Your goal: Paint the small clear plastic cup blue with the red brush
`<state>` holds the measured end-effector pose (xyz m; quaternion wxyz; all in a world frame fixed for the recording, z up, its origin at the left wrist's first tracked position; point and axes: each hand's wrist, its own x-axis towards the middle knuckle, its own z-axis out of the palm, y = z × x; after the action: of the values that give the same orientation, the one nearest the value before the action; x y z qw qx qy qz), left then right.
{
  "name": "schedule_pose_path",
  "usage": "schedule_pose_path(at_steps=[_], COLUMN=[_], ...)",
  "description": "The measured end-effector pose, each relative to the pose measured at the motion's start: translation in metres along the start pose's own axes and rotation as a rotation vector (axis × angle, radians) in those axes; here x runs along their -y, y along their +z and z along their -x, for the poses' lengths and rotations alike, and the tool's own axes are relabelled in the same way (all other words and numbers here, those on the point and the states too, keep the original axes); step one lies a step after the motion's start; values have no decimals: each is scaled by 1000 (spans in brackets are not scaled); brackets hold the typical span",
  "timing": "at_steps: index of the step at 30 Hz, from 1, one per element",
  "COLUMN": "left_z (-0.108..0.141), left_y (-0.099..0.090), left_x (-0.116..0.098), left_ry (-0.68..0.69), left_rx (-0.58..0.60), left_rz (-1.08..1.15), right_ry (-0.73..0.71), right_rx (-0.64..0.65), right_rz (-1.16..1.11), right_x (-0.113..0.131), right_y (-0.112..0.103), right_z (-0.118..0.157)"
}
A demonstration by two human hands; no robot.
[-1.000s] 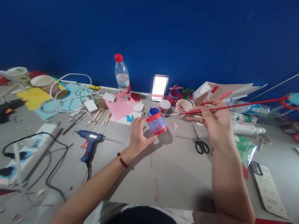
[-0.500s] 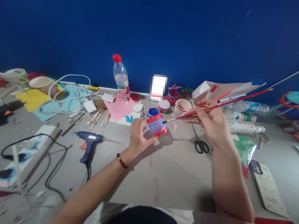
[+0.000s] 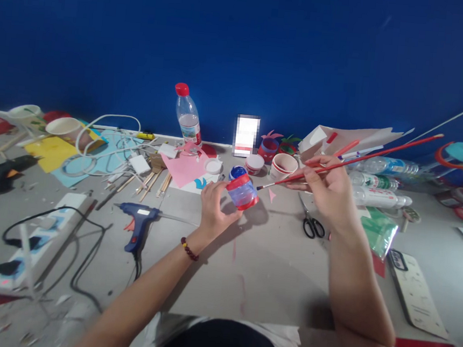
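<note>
A small cup (image 3: 243,192), banded red at both ends with streaky blue between, is held tilted above the worktop (image 3: 279,275) in the left hand (image 3: 217,211), whose fingers and thumb pinch it from the left and below. The right hand (image 3: 331,193) pinches a long red paintbrush (image 3: 404,147), its dark tip at the cup's right edge; contact cannot be made out. Half a second earlier the tip lay over the blue side; it has since drawn slightly to the right, and the far end of the handle now reaches farther right. The cup and the left hand have barely moved.

Just behind the cup, an open pot of blue paint (image 3: 238,172) stands near a white-lidded tub (image 3: 254,164) and a wide open tub (image 3: 284,166). Farther back are two painted cups, one with pink paper leaves (image 3: 268,146), the other with green (image 3: 288,146). Black-handled scissors (image 3: 314,227) lie below the right hand, with plastic bottles (image 3: 379,182) on their sides beyond and a phone (image 3: 416,292) near the worktop's edge. To the left are pink paper (image 3: 183,169), a red-capped bottle (image 3: 188,120) standing behind it, and a blue glue gun (image 3: 140,225); a white power strip (image 3: 54,228) with black plugs lies farther out. These surroundings match the earlier views.
</note>
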<state>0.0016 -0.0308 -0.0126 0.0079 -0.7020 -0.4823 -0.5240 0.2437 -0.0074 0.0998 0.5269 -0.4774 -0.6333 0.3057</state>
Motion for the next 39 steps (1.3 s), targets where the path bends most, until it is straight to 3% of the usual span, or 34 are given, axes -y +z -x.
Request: schedule_pose_path(at_steps=[6,13,18,24,32,39], left_z=[0,-3,-2,0,1,0], left_y=[0,-1,-1,-1,-1,1], left_x=[0,-3,-2,-1,4,8], left_ry=[17,42,17,4,-23,-50], left_rx=[-2,-48,-20,82,201,246], left_rz=[20,-27,-37,20,72,77], right_ry=[-10,-115,-125,-142,-103,-122], right_rx=[93,201,191,53,88,181], right_rz=[-12,293,173,52,226,377], right_x=[17,43,48,33,-3,2], right_y=[8,14,12,18,57,73], right_z=[10,26,28,0,-56,-57])
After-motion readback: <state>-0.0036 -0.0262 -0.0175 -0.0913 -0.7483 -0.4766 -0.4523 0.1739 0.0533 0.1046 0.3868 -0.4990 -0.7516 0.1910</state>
